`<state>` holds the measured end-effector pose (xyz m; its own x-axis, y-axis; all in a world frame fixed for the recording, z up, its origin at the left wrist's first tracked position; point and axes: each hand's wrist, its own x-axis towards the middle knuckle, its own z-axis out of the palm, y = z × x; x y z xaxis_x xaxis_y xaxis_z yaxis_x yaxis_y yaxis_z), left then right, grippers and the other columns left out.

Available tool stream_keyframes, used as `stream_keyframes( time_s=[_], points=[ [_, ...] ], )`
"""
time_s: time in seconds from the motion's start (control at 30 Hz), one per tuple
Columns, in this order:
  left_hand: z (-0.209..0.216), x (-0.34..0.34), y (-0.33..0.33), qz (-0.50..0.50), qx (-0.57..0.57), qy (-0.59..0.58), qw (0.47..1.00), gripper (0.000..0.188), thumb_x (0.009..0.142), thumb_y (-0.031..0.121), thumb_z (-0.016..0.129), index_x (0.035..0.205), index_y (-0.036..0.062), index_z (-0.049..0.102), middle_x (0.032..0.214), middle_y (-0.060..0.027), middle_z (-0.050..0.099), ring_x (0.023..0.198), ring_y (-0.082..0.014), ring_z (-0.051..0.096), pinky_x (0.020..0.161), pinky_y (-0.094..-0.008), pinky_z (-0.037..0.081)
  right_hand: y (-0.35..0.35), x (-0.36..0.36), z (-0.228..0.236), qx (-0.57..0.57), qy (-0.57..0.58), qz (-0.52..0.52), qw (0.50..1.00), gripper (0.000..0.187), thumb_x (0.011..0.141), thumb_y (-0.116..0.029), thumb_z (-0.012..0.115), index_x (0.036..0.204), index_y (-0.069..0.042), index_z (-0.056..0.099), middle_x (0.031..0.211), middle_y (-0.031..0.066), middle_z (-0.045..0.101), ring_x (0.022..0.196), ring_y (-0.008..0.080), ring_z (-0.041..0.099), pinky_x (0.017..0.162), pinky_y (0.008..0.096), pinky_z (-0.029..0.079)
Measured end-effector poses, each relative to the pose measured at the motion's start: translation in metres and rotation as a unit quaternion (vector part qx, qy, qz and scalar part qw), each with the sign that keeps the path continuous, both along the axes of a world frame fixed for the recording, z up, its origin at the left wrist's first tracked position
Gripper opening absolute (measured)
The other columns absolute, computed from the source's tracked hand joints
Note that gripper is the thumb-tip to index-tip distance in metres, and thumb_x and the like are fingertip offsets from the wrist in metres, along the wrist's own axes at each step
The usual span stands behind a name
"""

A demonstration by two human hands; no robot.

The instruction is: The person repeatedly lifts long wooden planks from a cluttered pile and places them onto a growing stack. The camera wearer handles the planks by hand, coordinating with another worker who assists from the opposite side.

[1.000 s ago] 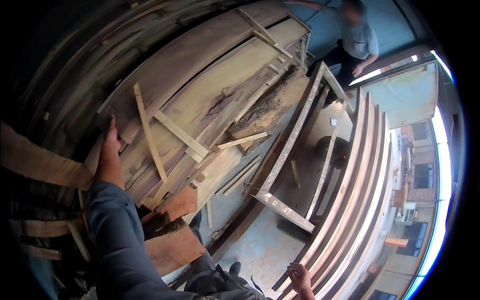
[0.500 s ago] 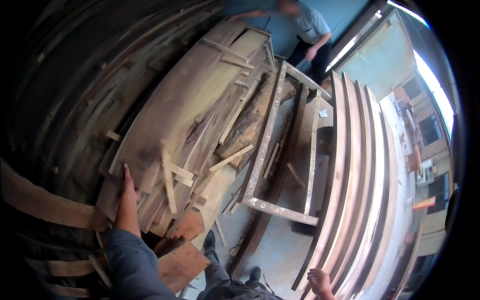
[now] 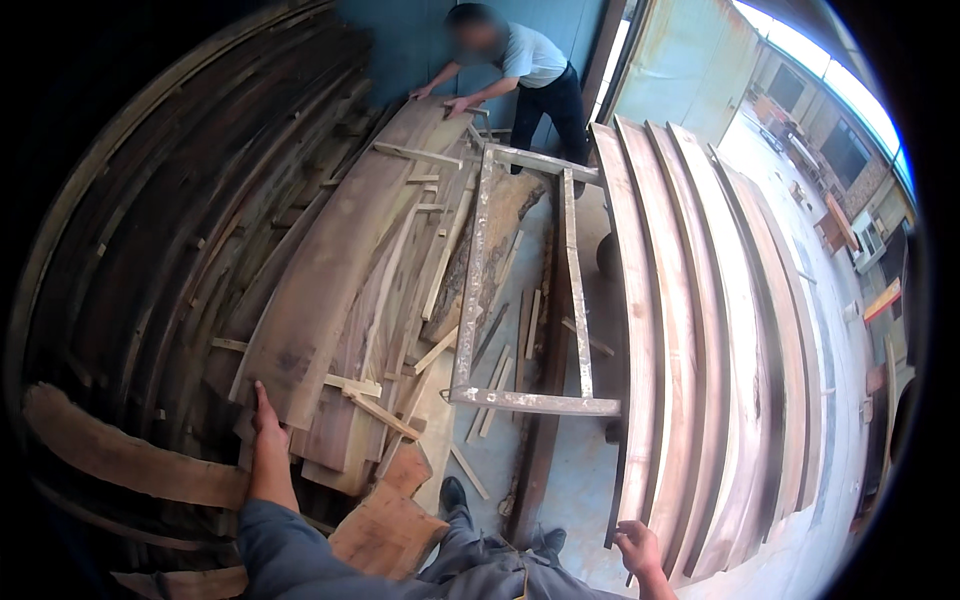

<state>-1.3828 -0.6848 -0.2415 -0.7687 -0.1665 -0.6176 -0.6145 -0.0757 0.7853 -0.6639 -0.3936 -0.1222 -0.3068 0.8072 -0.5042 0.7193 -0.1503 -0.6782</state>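
Observation:
My left hand (image 3: 266,428) grips the near end of a wide wooden plank (image 3: 322,285), with one digit lying along its top and the others hidden beneath. The plank is the top one of a stack on the left. At its far end a co-worker (image 3: 530,75) bends over, both hands on the wood. My right hand (image 3: 638,550) is at the near end of a row of long boards (image 3: 670,340) on the right. Its fingers are loosely bent and apart, holding nothing; whether they touch the board end is unclear. Small wooden sticks (image 3: 382,412) lie beside the plank.
A worn metal frame (image 3: 530,402) stands between the two stacks. Beneath and beside it are a bark-edged log (image 3: 450,310), a dark beam (image 3: 545,440) and loose sticks on the floor. Reddish offcuts (image 3: 388,530) lie near my feet; more slabs (image 3: 140,455) lie at the left.
The co-worker has bent down and put a second hand on the plank's far end. A stick near my left hand has tipped over. My view has shifted; my left hand stays at the near end.

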Motion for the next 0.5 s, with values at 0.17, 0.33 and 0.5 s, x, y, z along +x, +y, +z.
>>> stream_keyframes(
  time_s=[0.17, 0.33, 0.5],
  points=[
    [-0.023, 0.024, 0.003, 0.001, 0.0, -0.028, 1.0, 0.107, 0.076, 0.076, 0.073, 0.149, 0.0045, 0.042, 0.149, -0.011, 0.051, 0.131, -0.0299, 0.053, 0.104, -0.0503, 0.047, -0.006, 0.018, -0.028, -0.029, 0.04, -0.026, 0.998, 0.032, 0.092, -0.008, 0.069, 0.119, 0.007, 0.064, 0.108, 0.0175, 0.074, 0.096, 0.0209, 0.072, 0.084, 0.0313, 0.058],
    [-0.012, 0.065, 0.03, 0.016, 0.007, -0.063, 0.998, 0.109, 0.073, 0.079, 0.073, 0.148, 0.0066, 0.044, 0.146, -0.0109, 0.053, 0.129, -0.0296, 0.053, 0.104, -0.0504, 0.047, -0.013, 0.025, -0.032, -0.015, 0.068, -0.024, 0.997, 0.033, 0.091, -0.008, 0.069, 0.12, 0.007, 0.064, 0.107, 0.0167, 0.074, 0.096, 0.0208, 0.072, 0.085, 0.0321, 0.058],
    [-0.043, 0.062, 0.018, 0.036, 0.076, -0.054, 0.995, 0.099, 0.078, 0.074, 0.073, 0.148, 0.0109, 0.046, 0.146, -0.0062, 0.055, 0.129, -0.0276, 0.054, 0.104, -0.0478, 0.046, -0.018, 0.009, -0.013, -0.006, 0.069, -0.016, 0.997, 0.032, 0.09, -0.009, 0.068, 0.118, 0.007, 0.065, 0.106, 0.0161, 0.074, 0.095, 0.0204, 0.072, 0.085, 0.0325, 0.058]
  ],
)
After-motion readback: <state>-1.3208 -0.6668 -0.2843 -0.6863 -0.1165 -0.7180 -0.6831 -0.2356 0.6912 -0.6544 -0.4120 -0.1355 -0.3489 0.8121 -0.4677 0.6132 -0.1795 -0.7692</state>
